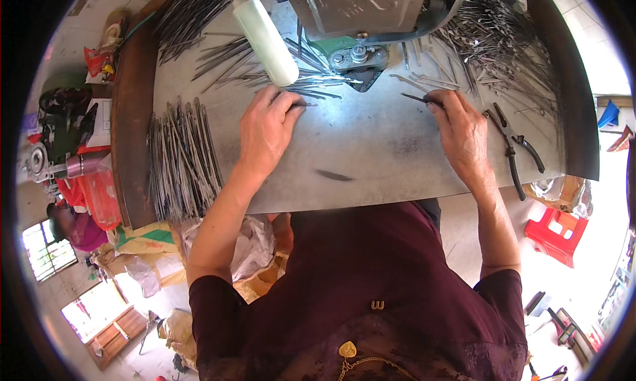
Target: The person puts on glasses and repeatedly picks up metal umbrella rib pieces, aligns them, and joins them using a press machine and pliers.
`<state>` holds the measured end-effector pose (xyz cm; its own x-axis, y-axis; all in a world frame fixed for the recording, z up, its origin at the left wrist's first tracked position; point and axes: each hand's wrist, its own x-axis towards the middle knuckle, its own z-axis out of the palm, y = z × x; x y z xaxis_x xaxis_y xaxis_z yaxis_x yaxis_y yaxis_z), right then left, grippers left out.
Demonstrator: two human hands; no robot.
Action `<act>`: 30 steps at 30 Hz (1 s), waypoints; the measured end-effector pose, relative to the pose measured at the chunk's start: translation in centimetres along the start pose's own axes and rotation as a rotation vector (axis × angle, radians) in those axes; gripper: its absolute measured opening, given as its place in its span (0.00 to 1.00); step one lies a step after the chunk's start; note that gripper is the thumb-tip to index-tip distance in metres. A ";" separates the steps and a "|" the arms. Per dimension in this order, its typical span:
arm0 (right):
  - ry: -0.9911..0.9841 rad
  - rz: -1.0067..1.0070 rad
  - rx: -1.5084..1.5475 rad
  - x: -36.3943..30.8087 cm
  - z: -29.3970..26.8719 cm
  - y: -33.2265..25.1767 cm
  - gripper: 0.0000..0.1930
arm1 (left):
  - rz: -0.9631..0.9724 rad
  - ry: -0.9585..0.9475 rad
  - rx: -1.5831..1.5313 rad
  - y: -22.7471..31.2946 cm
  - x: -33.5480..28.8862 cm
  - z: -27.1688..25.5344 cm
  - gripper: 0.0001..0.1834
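My left hand [266,130] is closed in a pinch just below the white lamp, gripping a thin dark metal strip [309,105] whose end pokes out past the fingertips. To the right, my right hand [462,132] pinches another slim metal strip [415,98], which points left toward the machine. Between and beyond the hands sits the machine's small metal die block [360,59], lit brightly. Several loose metal strips [291,79] fan out left of that block, behind my left hand. Dark pliers [511,146] lie with handles spread, right of my right hand.
A neat row of strips [182,159] lies at the table's left. Heaps of strips stand far left [193,18] and far right [493,33]. The white lamp [266,43] and machine body [361,8] overhang the metal tabletop [291,182]. A red stool [556,236] stands right.
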<state>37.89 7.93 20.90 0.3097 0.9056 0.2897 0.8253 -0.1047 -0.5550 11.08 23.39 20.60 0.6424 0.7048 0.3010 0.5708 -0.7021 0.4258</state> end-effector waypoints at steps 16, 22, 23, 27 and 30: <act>-0.116 0.305 0.461 2.8 1.4 -4.7 0.09 | -0.426 0.182 -0.934 4.2 4.2 2.4 0.11; -0.063 0.245 0.548 3.8 4.1 -5.7 0.12 | -0.580 0.039 -1.290 5.5 5.5 3.5 0.16; -0.054 0.233 0.551 3.9 4.4 -5.7 0.12 | -0.579 0.042 -1.288 5.5 5.6 3.6 0.16; -0.065 0.214 0.546 3.9 4.6 -5.8 0.12 | -0.656 0.031 -1.404 5.5 5.7 3.9 0.15; -0.050 0.234 0.544 3.8 4.3 -5.9 0.12 | -0.686 0.016 -1.464 5.1 5.8 4.0 0.15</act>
<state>32.14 13.80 21.90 0.4207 0.9035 0.0818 0.3728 -0.0900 -0.9236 19.80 23.50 21.18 0.4742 0.8364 -0.2748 -0.2250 0.4169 0.8807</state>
